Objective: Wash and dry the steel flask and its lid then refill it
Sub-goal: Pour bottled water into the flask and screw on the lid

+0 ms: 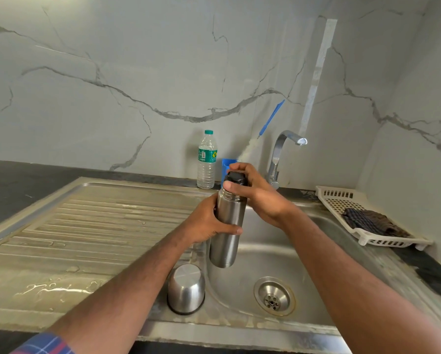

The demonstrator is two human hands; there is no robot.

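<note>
I hold the steel flask (227,226) upright above the left side of the sink basin (303,254). My left hand (206,221) is wrapped around its body. My right hand (257,192) grips the black stopper (236,178) at the flask's mouth, fingers curled over it. The flask's steel cup lid (186,287) stands upside down on the sink rim, just below and left of the flask. Whether the stopper is seated tight or loose is not visible.
A plastic water bottle (207,159) stands at the wall beside a blue cup (227,167) holding a bottle brush (268,123). The tap (283,154) is off. A white tray (342,200) with a dark cloth (372,222) sits right. The drainboard (86,226) is wet.
</note>
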